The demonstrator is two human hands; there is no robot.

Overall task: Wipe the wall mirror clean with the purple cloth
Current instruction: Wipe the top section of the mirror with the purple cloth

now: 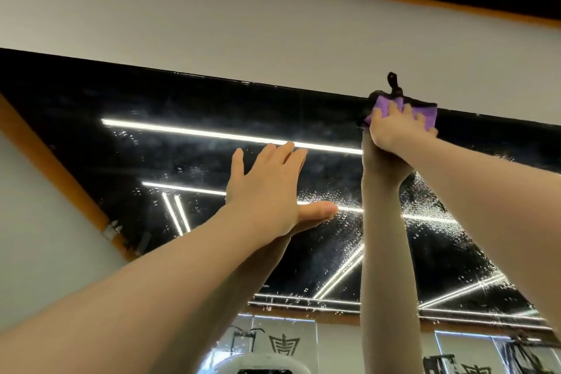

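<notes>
Reaching high, I press the purple cloth [383, 109] against the top edge of the wall mirror [182, 106] with my right hand [400, 127]. Its fingers are curled over the bunched fabric and bear on it, holding it to the glass just under the white wall [243, 33]. My left hand [270, 188] lies flat and spread on the mirror lower down and to the left, holding nothing, only bracing me.

The glass below the cloth is speckled with water droplets [431, 206], thickest around the reflection of my right arm, so I judge most of the wiping is not yet done.

Several things could go wrong from here. The cloth is wadded small, so a stroke may cover only a narrow band and leave streaks. Drops could run down over any stretch I have wiped if I do not work from the top down. My bracing palm will likely leave a print on the glass, which would need its own pass. At full stretch my pressure is weak, and the cloth might slip out of my fingers or smear the wall above.
</notes>
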